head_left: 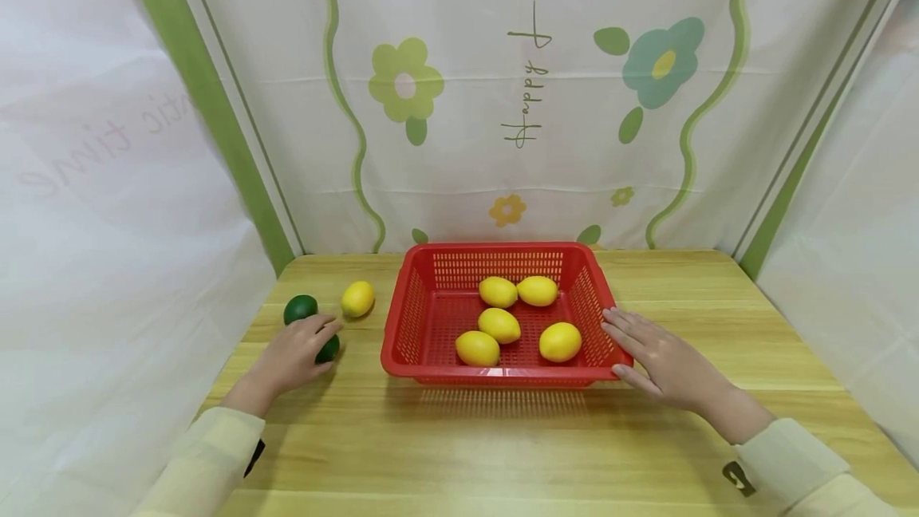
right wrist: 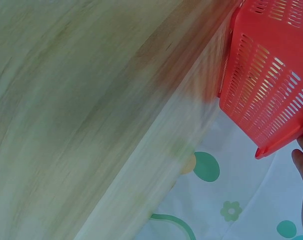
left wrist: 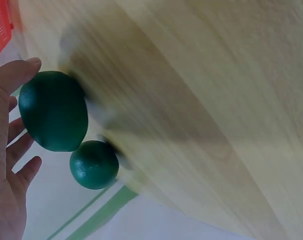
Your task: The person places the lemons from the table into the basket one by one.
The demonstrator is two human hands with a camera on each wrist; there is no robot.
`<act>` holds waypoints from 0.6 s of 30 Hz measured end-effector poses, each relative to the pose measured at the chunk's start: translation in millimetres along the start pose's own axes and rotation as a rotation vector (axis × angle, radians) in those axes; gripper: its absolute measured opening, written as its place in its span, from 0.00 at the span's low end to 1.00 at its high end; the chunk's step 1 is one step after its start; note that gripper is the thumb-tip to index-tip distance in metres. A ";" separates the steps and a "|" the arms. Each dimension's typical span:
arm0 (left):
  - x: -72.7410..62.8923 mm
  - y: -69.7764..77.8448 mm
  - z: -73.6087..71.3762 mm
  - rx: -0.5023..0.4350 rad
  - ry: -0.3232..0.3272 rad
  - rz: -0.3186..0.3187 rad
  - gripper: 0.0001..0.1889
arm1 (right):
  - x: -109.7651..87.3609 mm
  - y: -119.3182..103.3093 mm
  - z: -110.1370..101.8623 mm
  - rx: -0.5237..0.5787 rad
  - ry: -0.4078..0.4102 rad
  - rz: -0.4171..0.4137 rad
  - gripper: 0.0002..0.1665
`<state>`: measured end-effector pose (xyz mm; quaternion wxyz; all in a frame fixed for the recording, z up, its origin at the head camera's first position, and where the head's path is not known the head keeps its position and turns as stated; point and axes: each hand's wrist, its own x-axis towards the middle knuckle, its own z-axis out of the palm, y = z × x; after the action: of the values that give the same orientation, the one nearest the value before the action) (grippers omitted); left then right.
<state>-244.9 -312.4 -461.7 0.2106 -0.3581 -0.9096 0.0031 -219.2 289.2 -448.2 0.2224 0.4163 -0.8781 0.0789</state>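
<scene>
My left hand (head_left: 293, 353) is at the left of the table, its thumb and fingers around a dark green lime (left wrist: 54, 112). From the head view the hand hides part of that lime. A second green lime (head_left: 300, 308) lies just beyond it, and a yellow lemon (head_left: 357, 299) sits to the right of the pair. In the middle stands a red plastic basket (head_left: 502, 373) holding several lemons (head_left: 560, 341). My right hand (head_left: 668, 361) rests on the basket's right rim near the front corner, fingers extended over the edge and thumb by the corner.
The wooden table (head_left: 502, 453) carries everything. Behind it hangs a white curtain (head_left: 459, 182) printed with flowers and lettering, close past the basket's back edge. White sheets (head_left: 129, 262) enclose the left and right sides.
</scene>
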 end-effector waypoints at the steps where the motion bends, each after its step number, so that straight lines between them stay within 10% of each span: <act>1: -0.5 -0.2 1.1 -0.002 -0.007 -0.001 0.34 | 0.0 0.0 0.0 0.000 0.001 0.000 0.37; 18: -5.0 -5.6 16.9 -0.037 -0.060 -0.056 0.33 | 0.0 0.7 1.4 0.005 0.019 -0.011 0.36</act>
<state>-251.7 -317.3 -478.2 0.1763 -0.3360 -0.9251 -0.0090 -220.1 289.2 -449.4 0.2299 0.4211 -0.8734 0.0837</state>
